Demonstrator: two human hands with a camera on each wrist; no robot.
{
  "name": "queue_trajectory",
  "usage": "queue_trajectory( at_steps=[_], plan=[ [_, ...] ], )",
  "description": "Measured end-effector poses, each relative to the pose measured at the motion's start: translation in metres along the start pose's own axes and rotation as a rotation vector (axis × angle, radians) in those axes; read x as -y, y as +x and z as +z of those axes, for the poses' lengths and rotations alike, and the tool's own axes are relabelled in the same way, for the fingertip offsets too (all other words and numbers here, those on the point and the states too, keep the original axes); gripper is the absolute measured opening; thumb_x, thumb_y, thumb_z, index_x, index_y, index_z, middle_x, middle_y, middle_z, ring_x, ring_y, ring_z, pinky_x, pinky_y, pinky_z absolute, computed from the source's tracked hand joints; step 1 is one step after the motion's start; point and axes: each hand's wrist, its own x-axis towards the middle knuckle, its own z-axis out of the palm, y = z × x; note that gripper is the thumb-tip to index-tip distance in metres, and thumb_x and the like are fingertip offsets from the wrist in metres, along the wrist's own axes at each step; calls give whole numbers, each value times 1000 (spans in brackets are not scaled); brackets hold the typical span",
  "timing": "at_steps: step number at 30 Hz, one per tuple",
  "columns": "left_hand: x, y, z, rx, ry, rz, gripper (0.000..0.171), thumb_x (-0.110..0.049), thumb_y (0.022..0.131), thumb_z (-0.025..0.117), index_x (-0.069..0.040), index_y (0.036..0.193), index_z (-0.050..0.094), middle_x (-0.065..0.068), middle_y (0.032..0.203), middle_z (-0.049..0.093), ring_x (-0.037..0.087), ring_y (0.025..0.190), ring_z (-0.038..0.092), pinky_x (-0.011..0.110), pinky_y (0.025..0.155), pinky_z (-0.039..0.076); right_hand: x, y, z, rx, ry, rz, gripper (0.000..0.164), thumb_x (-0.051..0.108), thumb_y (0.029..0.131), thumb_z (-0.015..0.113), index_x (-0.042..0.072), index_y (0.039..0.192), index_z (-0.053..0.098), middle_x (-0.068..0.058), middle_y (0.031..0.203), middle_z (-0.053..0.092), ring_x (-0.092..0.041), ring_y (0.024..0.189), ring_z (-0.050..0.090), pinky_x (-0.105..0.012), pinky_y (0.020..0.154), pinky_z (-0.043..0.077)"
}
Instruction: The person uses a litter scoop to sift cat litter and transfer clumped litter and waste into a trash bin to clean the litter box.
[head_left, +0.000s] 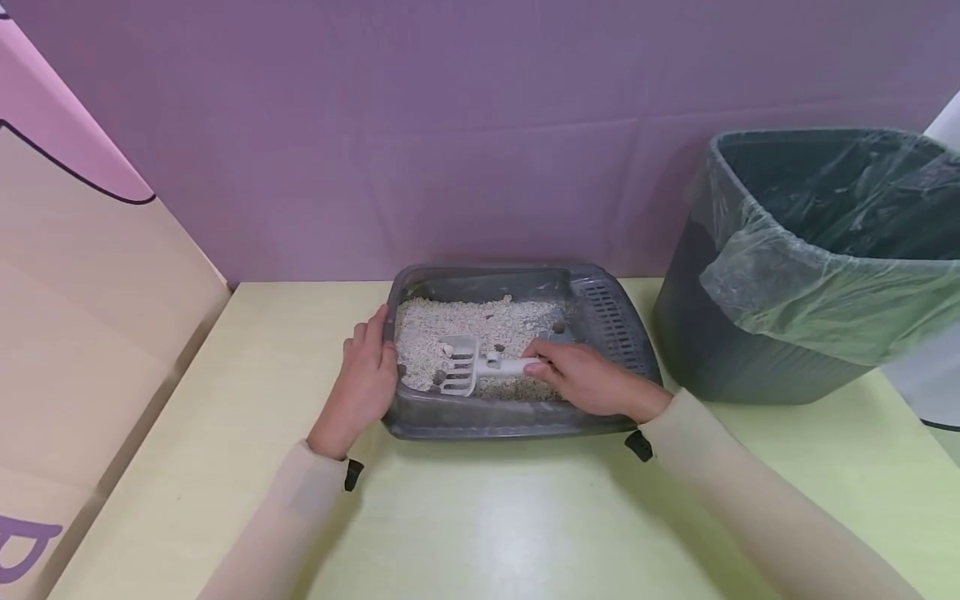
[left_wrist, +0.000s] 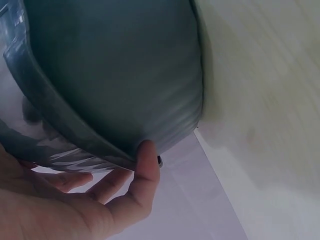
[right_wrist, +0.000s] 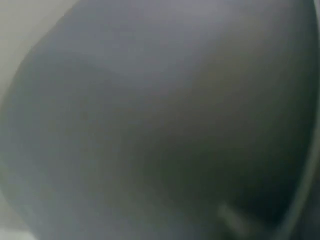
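A grey litter box [head_left: 510,421] holds pale, grainy litter [head_left: 457,318] with several dark clumps, one of them [head_left: 558,327] near the slotted step. My left hand [head_left: 365,375] grips its left end; in the left wrist view the fingers [left_wrist: 147,170] hook over the rim. With my right hand [head_left: 588,379] I hold the handle of a white slotted litter scoop [head_left: 467,367], whose head points left and lies at the litter. Beside the scoop head sits a dark clump [head_left: 439,377]. The right wrist view is a blurred grey surface, with the hand not discernible.
To the right stands a tall dark trash bin [head_left: 720,333], lined with a clear plastic bag [head_left: 810,287] folded over its rim. A purple backdrop [head_left: 480,167] rises behind the pale table [head_left: 495,517]. A printed panel [head_left: 90,317] borders the left side.
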Motion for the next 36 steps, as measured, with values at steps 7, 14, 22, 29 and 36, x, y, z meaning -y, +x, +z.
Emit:
queue_trajectory(
  at_steps=[7, 14, 22, 29, 36],
  plan=[
    [0, -2, -1, -9, -6, 9, 53, -17, 100, 29, -5, 150, 19, 23, 133, 35, 36, 113, 33, 53, 94, 33, -8, -18, -8, -152, 16, 16, 24, 28, 100, 45, 12, 116, 55, 1, 69, 44, -13, 51, 36, -29, 50, 33],
    [1, -2, 0, -5, -9, 3, 53, -18, 100, 28, -6, 151, 19, 23, 133, 35, 36, 111, 32, 52, 92, 32, -20, -30, -4, -316, 36, 33, 27, 30, 100, 45, 12, 118, 55, 1, 71, 45, -15, 51, 38, -31, 50, 34],
    [3, 0, 1, -18, -5, 11, 52, -17, 100, 28, -5, 150, 20, 23, 129, 37, 35, 108, 33, 51, 90, 33, -23, -33, -2, -411, 69, 1, 24, 28, 101, 45, 10, 112, 58, 1, 67, 43, -13, 49, 36, -31, 49, 33],
    [3, 0, 0, -21, 1, 16, 52, -16, 100, 29, -5, 150, 21, 23, 130, 36, 36, 109, 33, 52, 91, 33, -24, -32, -3, -450, 71, -34, 22, 23, 100, 48, 8, 104, 63, 4, 63, 42, -11, 46, 34, -29, 46, 31],
    [3, -1, 1, -25, 0, 12, 52, -17, 100, 29, -5, 150, 21, 22, 130, 37, 35, 109, 34, 51, 90, 33, -24, -33, 0, -487, 58, 5, 27, 25, 98, 52, 8, 117, 59, 1, 71, 50, -13, 53, 42, -30, 50, 38]
  ],
)
